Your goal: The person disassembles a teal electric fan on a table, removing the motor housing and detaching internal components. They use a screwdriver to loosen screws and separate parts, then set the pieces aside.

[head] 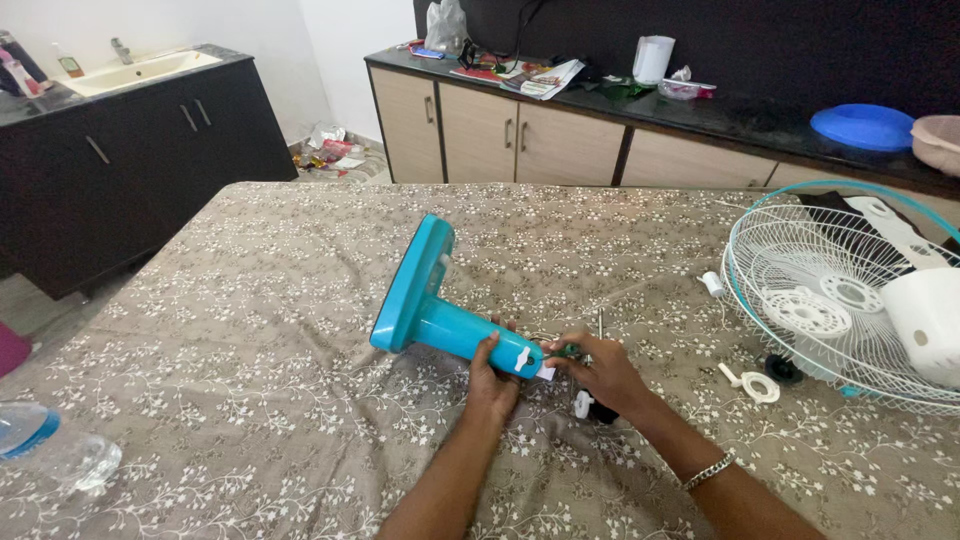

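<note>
While the teal fan stand (430,310) lies on its side left of the fan grille (840,290), its neck is gripped by the left hand (492,378); the right hand (600,368) pinches something small at its tip, so careful alignment seems called for.

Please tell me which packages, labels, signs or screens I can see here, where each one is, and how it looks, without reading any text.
White label: on the teal fan base lying on the table, small rectangle.
Magazines or printed papers: on the dark counter, flat, white, red and mixed colours.
Plastic bag: counter's left end, crumpled, translucent grey.
Wrappers: floor by the cabinets, colourful litter.
No screens or signs.
</note>
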